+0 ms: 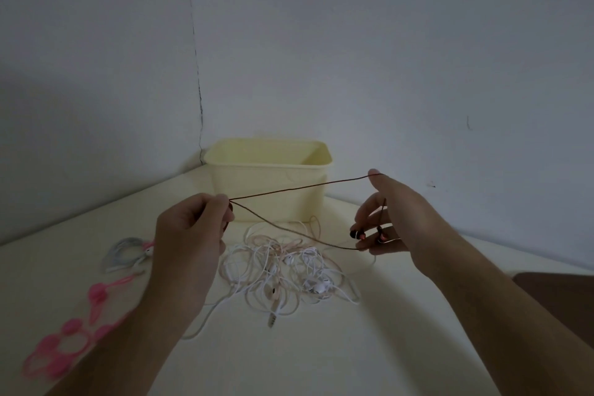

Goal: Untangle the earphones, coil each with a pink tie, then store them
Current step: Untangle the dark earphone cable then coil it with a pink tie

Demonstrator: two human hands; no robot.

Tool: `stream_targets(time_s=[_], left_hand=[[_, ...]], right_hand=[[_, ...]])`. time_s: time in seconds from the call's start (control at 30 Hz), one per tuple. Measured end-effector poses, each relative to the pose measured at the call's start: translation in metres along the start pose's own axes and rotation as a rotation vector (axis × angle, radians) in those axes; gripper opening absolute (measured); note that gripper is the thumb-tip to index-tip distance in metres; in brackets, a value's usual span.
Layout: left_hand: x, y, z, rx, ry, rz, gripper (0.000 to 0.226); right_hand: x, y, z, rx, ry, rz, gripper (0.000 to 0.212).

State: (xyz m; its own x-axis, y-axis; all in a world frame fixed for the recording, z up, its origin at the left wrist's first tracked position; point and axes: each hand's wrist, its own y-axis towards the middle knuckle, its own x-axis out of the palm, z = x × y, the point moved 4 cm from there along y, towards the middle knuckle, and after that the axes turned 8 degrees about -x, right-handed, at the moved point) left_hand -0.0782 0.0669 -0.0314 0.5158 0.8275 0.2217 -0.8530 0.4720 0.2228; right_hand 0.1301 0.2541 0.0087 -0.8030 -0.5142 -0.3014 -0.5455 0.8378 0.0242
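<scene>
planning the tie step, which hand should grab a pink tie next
Left, probably: the pink ties lie beside the left hand, which pinches only a fold of the red earphone cable; the right hand holds its earbuds.

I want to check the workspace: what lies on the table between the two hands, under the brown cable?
In the head view, a tangle of white and pink earphones lies there, below the brown cable.

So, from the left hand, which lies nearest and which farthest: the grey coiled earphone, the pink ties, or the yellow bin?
From the left hand:
1. Grey coiled earphone, just to its left.
2. Yellow bin, behind, toward the wall.
3. Pink ties, near the table's front left.
</scene>
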Motion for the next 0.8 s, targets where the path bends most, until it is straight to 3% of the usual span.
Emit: stream_targets(time_s=[0.13, 0.2, 0.3, 0.4, 0.53, 0.8], left_hand=[[0.0, 0.0, 0.001, 0.002, -0.004, -0.011, 0.033], [0.002, -0.001, 0.001, -0.005, 0.009, -0.02, 0.032], [0.004, -0.003, 0.002, -0.016, 0.02, -0.038, 0.031], [0.004, -0.003, 0.003, -0.019, 0.006, -0.043, 0.032], [0.0, 0.0, 0.002, -0.017, -0.032, -0.011, 0.036], [0.0, -0.001, 0.001, -0.026, -0.011, -0.004, 0.039]], right_hand=[[-0.004, 0.004, 0.005, 0.02, -0.061, 0.01, 0.069], [-0.005, 0.009, 0.009, 0.012, -0.154, 0.058, 0.048], [-0.006, 0.012, 0.01, -0.043, -0.517, 0.117, 0.018], [-0.008, 0.008, 0.011, -0.069, -0.715, 0.185, 0.024], [-0.012, 0.011, 0.015, -0.136, -0.94, 0.246, 0.009], [-0.016, 0.007, 0.021, -0.197, -1.039, 0.302, 0.022]])
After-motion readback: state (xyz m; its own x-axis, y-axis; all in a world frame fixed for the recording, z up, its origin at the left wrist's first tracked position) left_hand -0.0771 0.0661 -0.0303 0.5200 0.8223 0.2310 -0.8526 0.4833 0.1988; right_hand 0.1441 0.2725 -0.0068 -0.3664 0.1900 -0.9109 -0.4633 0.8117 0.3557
